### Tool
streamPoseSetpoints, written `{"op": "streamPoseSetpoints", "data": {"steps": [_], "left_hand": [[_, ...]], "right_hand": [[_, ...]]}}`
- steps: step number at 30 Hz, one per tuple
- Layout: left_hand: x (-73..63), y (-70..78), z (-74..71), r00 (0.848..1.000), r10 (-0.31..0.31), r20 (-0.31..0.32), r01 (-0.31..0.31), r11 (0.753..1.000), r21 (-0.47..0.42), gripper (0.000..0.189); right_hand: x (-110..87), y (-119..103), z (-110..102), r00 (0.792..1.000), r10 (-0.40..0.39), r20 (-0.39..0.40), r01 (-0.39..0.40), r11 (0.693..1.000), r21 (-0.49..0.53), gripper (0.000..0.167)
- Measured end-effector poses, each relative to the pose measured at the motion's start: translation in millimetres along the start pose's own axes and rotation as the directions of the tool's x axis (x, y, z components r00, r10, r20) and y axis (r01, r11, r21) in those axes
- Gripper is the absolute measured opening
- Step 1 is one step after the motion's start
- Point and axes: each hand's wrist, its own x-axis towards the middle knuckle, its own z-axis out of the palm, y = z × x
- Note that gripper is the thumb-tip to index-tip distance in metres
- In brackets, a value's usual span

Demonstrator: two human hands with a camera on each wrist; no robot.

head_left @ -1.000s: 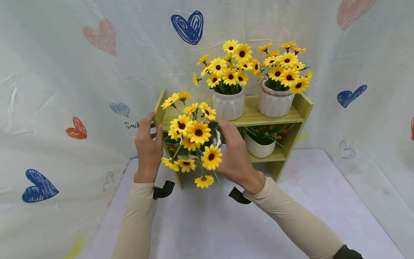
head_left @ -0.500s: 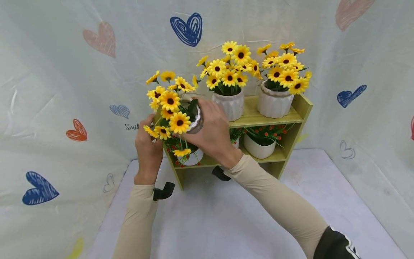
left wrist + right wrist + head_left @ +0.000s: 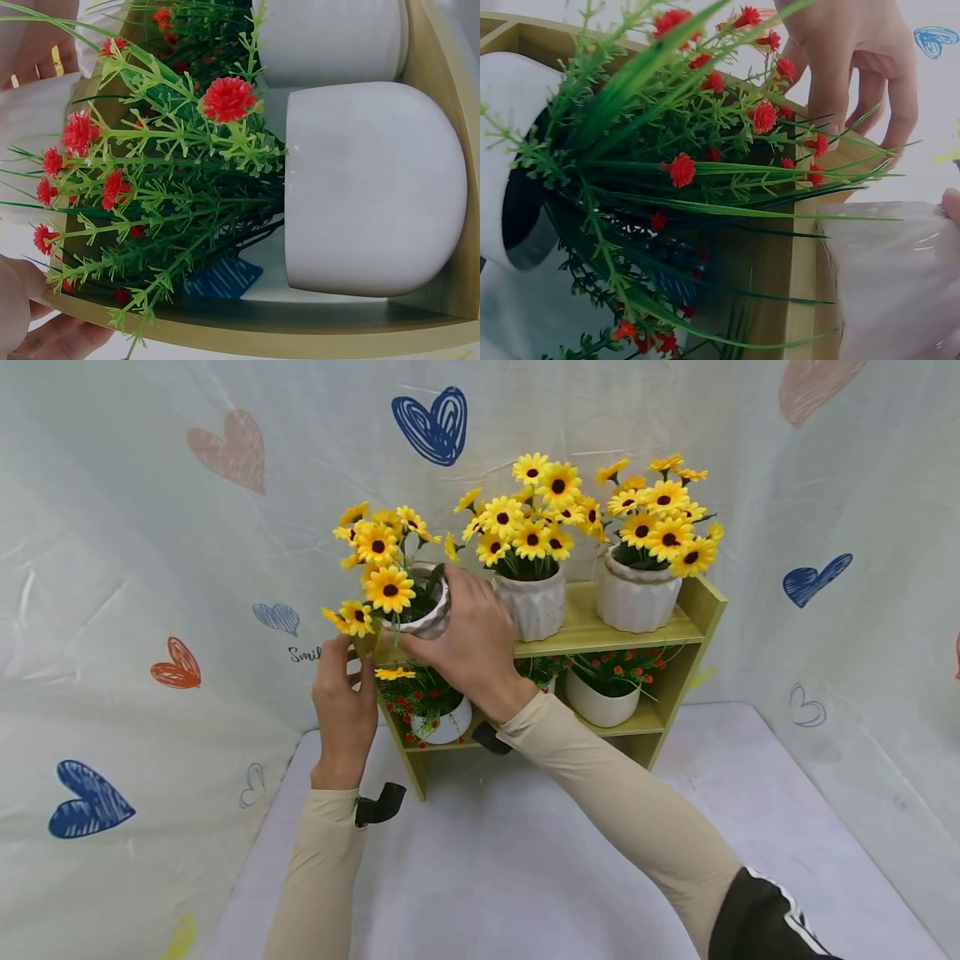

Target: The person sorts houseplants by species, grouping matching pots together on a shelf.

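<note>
My right hand (image 3: 480, 639) grips a ribbed whitish flowerpot (image 3: 433, 622) with yellow artificial sunflowers (image 3: 390, 589), over the left end of the small wooden shelf's (image 3: 581, 618) top board. The pot leans a little to the left, and in the right wrist view its ribbed wall (image 3: 892, 277) appears right at the board's edge. My left hand (image 3: 345, 718) holds the shelf's left side panel near its top, thumb and fingers on either side of the panel in the left wrist view. Part of the held pot is hidden behind my right hand.
Two matching sunflower pots (image 3: 530, 606) stand along the middle and right of the top board. Below, white pots (image 3: 603, 697) of red-flowered greenery fill the lower level. The shelf stands on a pale tabletop (image 3: 525, 860) before a white curtain (image 3: 322, 460) printed with hearts.
My right hand has carried the sunflower pot up, back and left onto the left end of the top board, turning it more upright. My left hand has stayed on the side panel.
</note>
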Motion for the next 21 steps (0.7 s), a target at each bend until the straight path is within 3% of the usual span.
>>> {"op": "streamPoseSetpoints", "data": {"steps": [10,16,21], "left_hand": [[-0.9,0.9,-1.1,1.000,-0.026,0.016,0.026,1.000,0.001,0.035],[0.1,1.9,-1.8,1.000,-0.019,0.017,0.019,1.000,0.004,0.035],[0.9,2.1,-2.0,1.000,-0.015,0.025,0.015,1.000,0.012,0.035]], "right_hand": [[13.6,-4,10,0.998,0.051,0.048,-0.043,0.984,-0.171,0.100],[15.2,-1,11,0.999,0.001,0.041,0.014,0.933,-0.359,0.097],[15.0,0,14,0.999,-0.046,0.015,0.048,0.890,-0.454,0.096]]}}
